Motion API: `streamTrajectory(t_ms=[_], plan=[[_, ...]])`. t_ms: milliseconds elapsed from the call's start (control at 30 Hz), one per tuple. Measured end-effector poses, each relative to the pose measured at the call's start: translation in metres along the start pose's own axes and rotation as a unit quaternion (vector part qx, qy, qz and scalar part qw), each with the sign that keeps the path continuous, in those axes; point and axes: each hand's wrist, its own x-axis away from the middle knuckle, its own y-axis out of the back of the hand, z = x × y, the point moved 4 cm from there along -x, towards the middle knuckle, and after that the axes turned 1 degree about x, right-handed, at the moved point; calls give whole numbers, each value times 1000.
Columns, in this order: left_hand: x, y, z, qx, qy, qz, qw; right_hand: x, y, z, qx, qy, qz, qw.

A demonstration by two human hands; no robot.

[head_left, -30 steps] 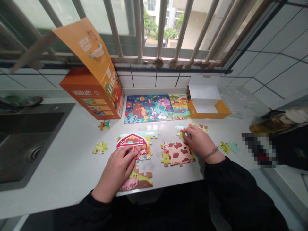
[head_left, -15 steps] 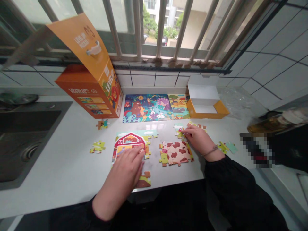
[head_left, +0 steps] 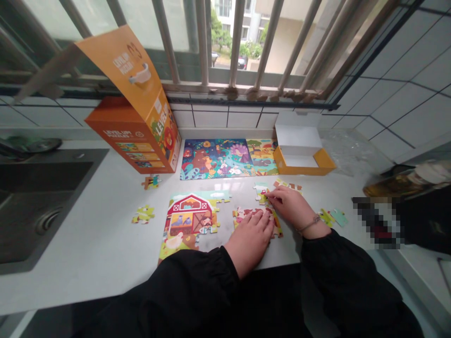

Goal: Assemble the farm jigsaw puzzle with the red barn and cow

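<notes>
Cow section [head_left: 238, 214]: lies flat on the worktop [head_left: 98, 234], right of the barn section [head_left: 190, 204]. The left hand [head_left: 252, 239] rests over it, fingers extended and released, grasping nothing visible. Tractor section [head_left: 261, 191]: lies just beyond the cow section. The right hand [head_left: 294, 206] has thumb and forefinger drawn together at its right edge; whether they grip it or merely touch it, I cannot tell.

Assessment: the pieces appear to be thin card, likely light and fairly stiff, with a smooth face that may slide easily. Interlocking tabs are the weak points and could bend or crease. Joined sections would probably part at the seams if lifted by one corner. Suitable hold: a light pinch on opposite edges for a small section, flat fingers across the seams for a larger one.
</notes>
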Motion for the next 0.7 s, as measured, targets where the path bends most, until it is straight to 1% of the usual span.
streamTrajectory(t_ms=[67,167,267,367,433,500,600,700], plan=[[-1,-4,4,2,2,-5,1000,0,2,1,1,1,5,1000],[1,-7,6,1,-5,-12,1000,-1,5,3,8,-13,30,999],[1,-7,6,4,-8,-11,1000,-3,9,5,15,-28,58,998],[0,-6,5,11,-3,-7,1000,-5,12,6,3,-44,73,996],[0,-6,5,12,2,-6,1000,-7,11,6,-13,-69,74,995],[0,-6,5,10,3,-10,1000,-10,10,6,-25,-109,72,991],[0,-7,5,9,2,-13,1000,-16,7,6,-24,-160,67,985],[1,-6,4,6,0,-15,1000,-21,6,6,-17,-181,62,981]])
